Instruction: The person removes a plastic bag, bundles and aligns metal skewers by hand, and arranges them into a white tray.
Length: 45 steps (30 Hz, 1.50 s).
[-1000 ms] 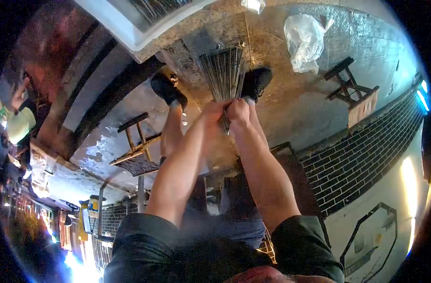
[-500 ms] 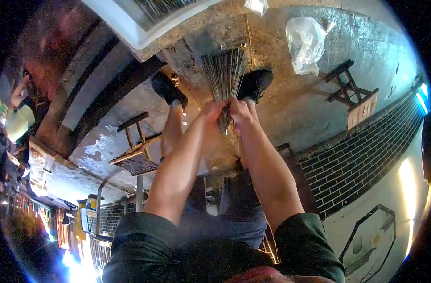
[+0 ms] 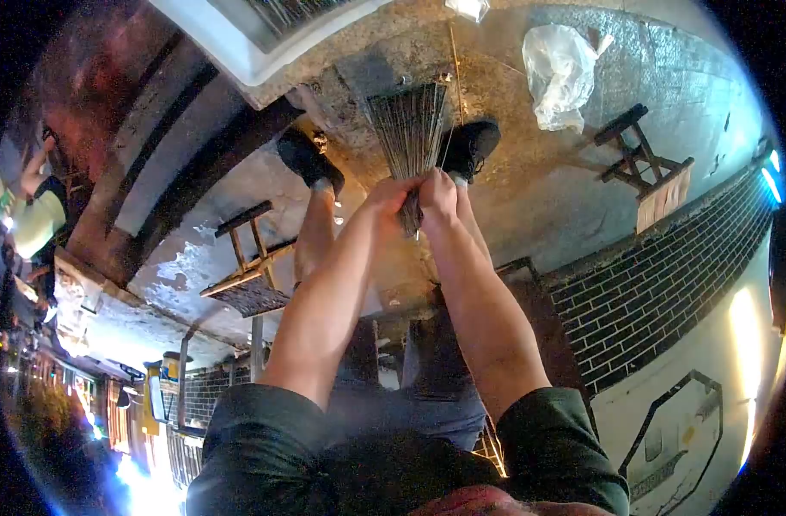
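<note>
The left hand [image 3: 391,199] is curled round the narrow end of the bundle of thin sticks [image 3: 406,125], and the right hand [image 3: 438,193] is closed against the same end from the other side: 2 hands, 1 bundle, the sticks too many to count.

Taking clock directions from the hands and going left to right, 1 other person [image 3: 39,224] is far off at 9 o'clock. Then come 1 stool [image 3: 251,295] at 8 o'clock, 1 white-rimmed tray [image 3: 257,73] with more sticks [image 3: 281,10] in it between 10 and 11, and the left shoe [image 3: 311,162] between 9 and 10. The right shoe [image 3: 472,146] is near 2 o'clock, making 2 shoes; 1 clear plastic bag [image 3: 560,76] lies beyond it, also near 2, and a further stool [image 3: 663,206] at 3 makes 2 stools.

Compared with 0.5 s ago, the hands sit slightly higher in view and the right hand's fingers are bunched more closely.

The bundle fans out from the grip toward 12 o'clock, between the shoes, its short end poking out below at 6. Whether the far tips touch the floor I cannot tell.
</note>
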Tool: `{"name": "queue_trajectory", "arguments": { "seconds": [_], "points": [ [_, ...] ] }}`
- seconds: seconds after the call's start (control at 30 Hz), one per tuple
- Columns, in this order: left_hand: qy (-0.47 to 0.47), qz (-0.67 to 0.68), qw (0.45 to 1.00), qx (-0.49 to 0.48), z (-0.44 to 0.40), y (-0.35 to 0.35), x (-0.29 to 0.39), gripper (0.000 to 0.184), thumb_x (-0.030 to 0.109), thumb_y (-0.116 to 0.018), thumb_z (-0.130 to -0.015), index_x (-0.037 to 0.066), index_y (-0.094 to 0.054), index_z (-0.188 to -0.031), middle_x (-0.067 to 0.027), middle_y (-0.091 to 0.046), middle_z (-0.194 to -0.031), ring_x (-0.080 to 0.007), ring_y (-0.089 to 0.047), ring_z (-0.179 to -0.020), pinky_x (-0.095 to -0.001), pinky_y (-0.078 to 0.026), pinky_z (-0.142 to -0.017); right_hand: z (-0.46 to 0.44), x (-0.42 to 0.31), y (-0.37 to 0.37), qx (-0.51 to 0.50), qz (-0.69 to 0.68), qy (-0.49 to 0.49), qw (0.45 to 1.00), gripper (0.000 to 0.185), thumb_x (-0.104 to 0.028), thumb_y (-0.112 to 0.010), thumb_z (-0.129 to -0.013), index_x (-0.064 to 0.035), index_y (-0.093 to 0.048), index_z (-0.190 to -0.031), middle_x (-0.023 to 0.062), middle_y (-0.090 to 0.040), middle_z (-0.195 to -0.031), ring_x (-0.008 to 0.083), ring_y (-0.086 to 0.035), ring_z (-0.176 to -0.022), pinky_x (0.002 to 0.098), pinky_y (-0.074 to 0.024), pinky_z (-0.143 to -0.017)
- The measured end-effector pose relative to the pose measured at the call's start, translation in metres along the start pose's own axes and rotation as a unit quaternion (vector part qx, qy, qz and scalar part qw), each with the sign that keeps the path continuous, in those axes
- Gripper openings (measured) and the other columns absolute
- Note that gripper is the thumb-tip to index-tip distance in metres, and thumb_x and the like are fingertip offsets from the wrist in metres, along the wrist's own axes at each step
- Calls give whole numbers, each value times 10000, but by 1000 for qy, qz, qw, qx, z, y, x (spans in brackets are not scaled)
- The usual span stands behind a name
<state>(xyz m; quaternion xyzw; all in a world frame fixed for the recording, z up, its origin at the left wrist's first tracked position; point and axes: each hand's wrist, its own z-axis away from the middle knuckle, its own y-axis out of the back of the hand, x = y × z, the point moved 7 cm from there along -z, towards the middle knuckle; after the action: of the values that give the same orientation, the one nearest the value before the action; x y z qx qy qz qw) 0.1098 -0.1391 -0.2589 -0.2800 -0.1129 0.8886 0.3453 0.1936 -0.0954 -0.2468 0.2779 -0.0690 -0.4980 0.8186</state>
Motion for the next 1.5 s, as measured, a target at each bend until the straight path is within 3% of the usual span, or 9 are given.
{"name": "queue_trajectory", "arguments": {
  "seconds": [0.23,0.37,0.47,0.7,0.8,0.93,1.1,1.23,1.5],
  "points": [
    [-29,-17,996,-80,1,4,4,195,210,-594,-863,44,-638,-957,-62,-659,-876,-180,-637,-748,-311,-531,-659,34,-3,-1,-57,-136,-38,988,388,-318,-415,-931,36,-568,-973,118,-611,-805,195,-560,-731,354,-443,-638],
    [16,-26,997,-74,10,-2,6,201,225,-605,-854,59,-635,-962,-61,-655,-896,-174,-634,-771,-299,-525,-671,37,-1,-1,-41,22,78,996,293,-219,-417,-896,29,-554,-971,93,-576,-760,179,-536,-693,344,-442,-605],
    [22,-51,997,-62,21,-6,8,233,249,-624,-838,75,-619,-993,-47,-642,-915,-167,-622,-774,-291,-518,-659,54,-15,9,-134,-65,-73,986,335,-262,-443,-867,-2,-563,-1040,123,-600,-926,215,-598,-827,326,-477,-667],
    [-6,-6,1000,-3,-5,15,-1,136,132,-603,-835,11,-625,-892,-78,-622,-761,-198,-602,-631,-328,-512,-552,15,19,4,-203,-260,-116,937,214,-313,-504,-850,-113,-577,-870,23,-552,-706,152,-489,-552,300,-394,-529],
    [-13,-60,998,-6,-26,30,-9,225,246,-623,-852,42,-636,-946,-56,-659,-848,-175,-627,-710,-313,-527,-615,-51,63,-12,-217,-157,64,961,309,-377,-586,-840,-80,-620,-916,33,-569,-658,174,-500,-514,335,-385,-483],
    [-36,-26,998,-52,-10,14,-2,254,239,-598,-870,16,-616,-991,-82,-662,-877,-202,-635,-780,-321,-533,-664,-42,28,-27,-199,-235,-133,942,376,-357,-677,-802,-6,-647,-932,77,-610,-680,194,-543,-517,370,-406,-446],
    [-147,-451,874,105,-22,57,26,363,266,-530,-856,-89,-608,-859,-124,-641,-783,-249,-619,-713,-379,-473,-653,-53,48,-37,-160,-244,-220,931,283,-228,-664,-821,40,-631,-906,88,-625,-738,212,-594,-580,364,-471,-500],
    [-235,-424,868,105,-3,47,27,377,290,-525,-858,-71,-628,-886,-133,-642,-808,-212,-610,-749,-367,-468,-658,-36,31,-26,-130,-326,-217,911,267,-199,-629,-837,51,-609,-926,111,-620,-738,226,-601,-587,350,-496,-528],
    [-106,-159,974,120,-12,41,-1,359,284,-458,-895,-45,-592,-944,-127,-636,-777,-230,-606,-684,-393,-476,-625,-46,46,-35,-125,-238,-201,942,298,-153,-713,-769,72,-633,-949,115,-648,-801,222,-612,-619,350,-498,-545]
  ]
}}
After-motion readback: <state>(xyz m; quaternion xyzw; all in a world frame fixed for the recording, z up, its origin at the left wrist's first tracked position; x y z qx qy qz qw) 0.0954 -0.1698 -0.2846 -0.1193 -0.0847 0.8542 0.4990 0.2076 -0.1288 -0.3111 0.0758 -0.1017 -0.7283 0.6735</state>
